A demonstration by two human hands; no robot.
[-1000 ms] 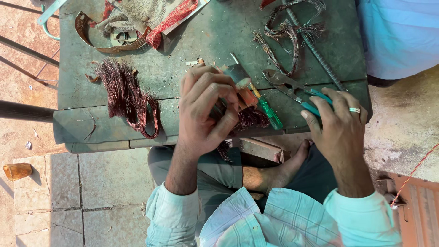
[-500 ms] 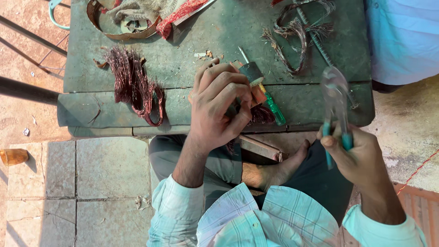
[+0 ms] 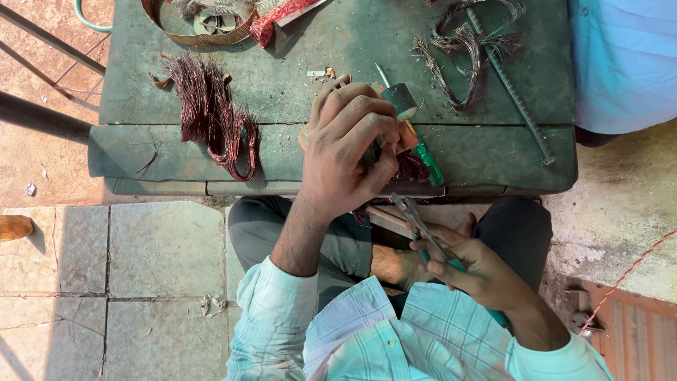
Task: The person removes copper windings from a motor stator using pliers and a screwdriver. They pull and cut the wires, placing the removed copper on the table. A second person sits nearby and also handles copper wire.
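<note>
My left hand (image 3: 350, 144) is closed around a small motor armature (image 3: 400, 99) with dark copper windings, held over the front edge of the green workbench (image 3: 296, 77). A grey metal end and a thin shaft stick out past my fingers. A green-handled screwdriver (image 3: 425, 160) lies just right of that hand. My right hand (image 3: 474, 271) is low over my lap and grips teal-handled pliers (image 3: 422, 227), their jaws pointing up toward the armature.
A bundle of stripped copper wire (image 3: 215, 116) lies on the bench's left. More tangled wire (image 3: 465, 42) and a long threaded rod (image 3: 511, 88) lie at right. Another person's light blue garment (image 3: 624, 60) is at the far right. Stone tiles (image 3: 134, 275) cover the floor.
My right hand lifted the pliers off the bench, swung them right, then brought them down to my lap. The left hand kept its hold on the armature.
</note>
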